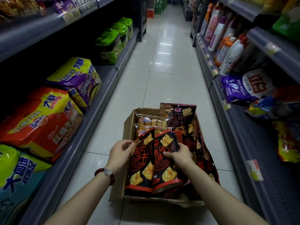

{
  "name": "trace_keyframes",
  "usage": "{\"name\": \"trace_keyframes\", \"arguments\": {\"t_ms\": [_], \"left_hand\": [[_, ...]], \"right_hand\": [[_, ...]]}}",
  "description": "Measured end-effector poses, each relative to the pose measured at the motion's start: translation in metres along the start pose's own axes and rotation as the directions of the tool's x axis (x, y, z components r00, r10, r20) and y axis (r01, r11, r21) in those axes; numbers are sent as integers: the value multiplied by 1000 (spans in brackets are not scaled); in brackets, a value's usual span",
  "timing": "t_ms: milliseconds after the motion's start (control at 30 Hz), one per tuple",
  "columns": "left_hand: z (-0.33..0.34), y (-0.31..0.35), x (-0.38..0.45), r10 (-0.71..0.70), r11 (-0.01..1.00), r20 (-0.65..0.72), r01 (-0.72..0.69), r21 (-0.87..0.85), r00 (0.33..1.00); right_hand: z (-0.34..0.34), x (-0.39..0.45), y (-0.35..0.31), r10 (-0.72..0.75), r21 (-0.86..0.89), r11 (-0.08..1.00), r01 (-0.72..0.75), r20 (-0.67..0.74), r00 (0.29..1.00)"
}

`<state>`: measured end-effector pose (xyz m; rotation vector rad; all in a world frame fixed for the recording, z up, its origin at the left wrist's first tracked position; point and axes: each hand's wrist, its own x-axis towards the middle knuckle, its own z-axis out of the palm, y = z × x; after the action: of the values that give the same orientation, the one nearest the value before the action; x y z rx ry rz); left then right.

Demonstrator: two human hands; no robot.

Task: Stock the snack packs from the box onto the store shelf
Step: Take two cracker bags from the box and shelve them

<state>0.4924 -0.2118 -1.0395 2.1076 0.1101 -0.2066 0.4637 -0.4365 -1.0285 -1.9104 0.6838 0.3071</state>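
From the head camera, a cardboard box point(128, 127) sits on the pale tiled floor point(162, 70) of a store aisle, between two runs of shelving; its flaps are open and it is full of snack packs. Both bare hands are down over the near half of the box; the left hand point(121, 151), with a red bead bracelet point(105, 173) on the wrist, pinches the upper left corner of a black cracker pack point(142, 163) between thumb and fingertips; the right hand point(180, 154) is clenched over the upper right edge of a second black pack point(165, 163) just beside the first, fingers curled across its face. The two packs stand side by side, tilted up out of the box, their lower ends still inside it. Behind them lie clear packs of bread sticks point(151, 121); further back another black pack point(180, 117) stands upright against the far wall, and more of the same fill the right side of the box.

The left shelf point(97, 98) carries large noodle multipacks: a red one point(42, 120), a purple and yellow one point(78, 78), green ones point(113, 39) further down; the right shelf point(227, 111) carries detergent bottles point(227, 51) and a purple bag point(243, 88). None of the black packs is on a shelf.
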Motion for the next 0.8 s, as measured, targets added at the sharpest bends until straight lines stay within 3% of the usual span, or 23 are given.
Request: {"name": "trace_keyframes", "arguments": {"t_ms": [100,300,433,500,633,800], "left_hand": [[3,0,-1,18,1000,0,-18,-2,1000],[18,22,-23,71,997,-118,-72,-1,991],[39,39,-40,57,998,82,-54,-36,995],[51,40,-45,0,998,185,-11,58,983],[68,36,-47,-112,973,178,71,221,978],[71,34,-40,-158,976,150,131,177,976]], "right_hand": [[-6,-6,1,-55,65,996,58,-48,997],[-32,-25,-3,-227,114,956,272,-304,925],[-50,-37,-8,-294,148,912,383,-414,861],[-56,-42,-7,-316,148,895,421,-455,832],[-61,-45,3,-322,173,880,443,-469,823],[-60,-42,9,-332,204,862,464,-463,822]]}}
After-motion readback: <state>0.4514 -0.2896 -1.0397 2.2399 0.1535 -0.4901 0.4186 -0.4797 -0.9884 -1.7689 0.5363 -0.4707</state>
